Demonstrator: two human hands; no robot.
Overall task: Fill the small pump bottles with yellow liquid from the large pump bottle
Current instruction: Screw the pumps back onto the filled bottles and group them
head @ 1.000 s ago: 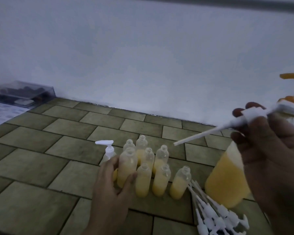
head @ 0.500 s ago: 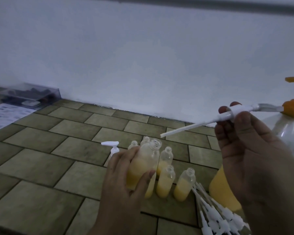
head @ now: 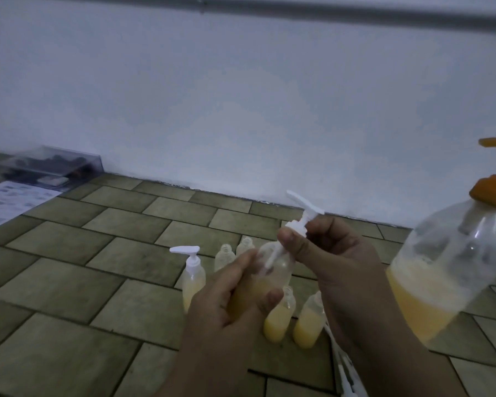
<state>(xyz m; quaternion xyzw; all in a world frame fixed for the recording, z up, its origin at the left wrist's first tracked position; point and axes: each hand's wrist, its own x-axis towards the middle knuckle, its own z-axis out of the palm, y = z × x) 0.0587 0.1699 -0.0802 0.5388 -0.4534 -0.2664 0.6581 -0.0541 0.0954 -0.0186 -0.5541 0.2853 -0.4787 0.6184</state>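
The pump top point(head: 301, 219) was up in the air before; now its tube is down inside the bottle point(head: 272, 270). The left hand point(head: 229, 305) has its fingers wrapped tight on the bottle, tipping it so the tube slides in. The right hand point(head: 332, 253) pinches the pump top's collar, likely to screw it on. More filled bottles point(head: 277, 319) wait on the floor point(head: 98, 282). The big bottle point(head: 447, 267) stands at the right.

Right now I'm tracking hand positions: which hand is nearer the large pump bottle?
Right. The right hand sits just beside the large pump bottle; the left hand, holding a small bottle, is farther left.
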